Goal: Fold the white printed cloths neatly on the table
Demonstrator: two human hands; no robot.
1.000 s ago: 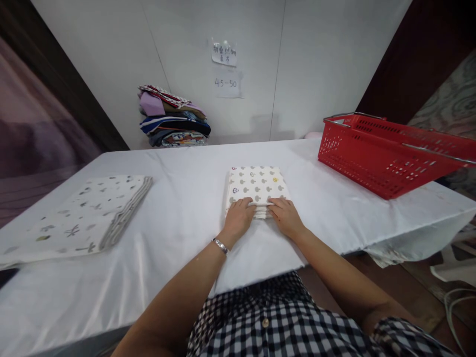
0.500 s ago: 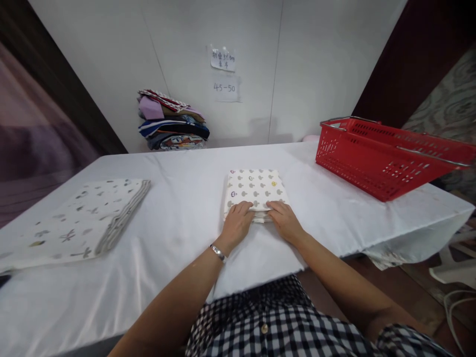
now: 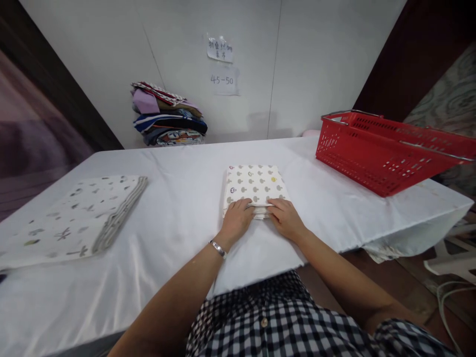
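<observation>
A folded white cloth (image 3: pixel 256 182) with small grey mushroom prints and a few coloured ones lies in the middle of the table. My left hand (image 3: pixel 237 218) grips the left part of its near edge, fingertips on top. At the right part of that edge, my right hand (image 3: pixel 284 218) holds on in the same way, with the thumb tucked out of sight. Between the hands, several stacked layers of the fold show. A larger folded white cloth (image 3: pixel 78 213) with grey leaf-like prints lies to the left, apart from both hands.
A red plastic basket (image 3: pixel 357 156) with metal handles stands at the table's right end. Several folded fabrics (image 3: pixel 169 116) are piled at the back left, against the wall. Two paper notes (image 3: pixel 224 81) are stuck there. White cloth covers the table (image 3: pixel 167 213); its near edge meets my checked shirt.
The whole view has shifted slightly, so most things sit a little higher in the picture. Both hands stay at the near edge of the folded mushroom-print cloth, their grip nearly the same.
</observation>
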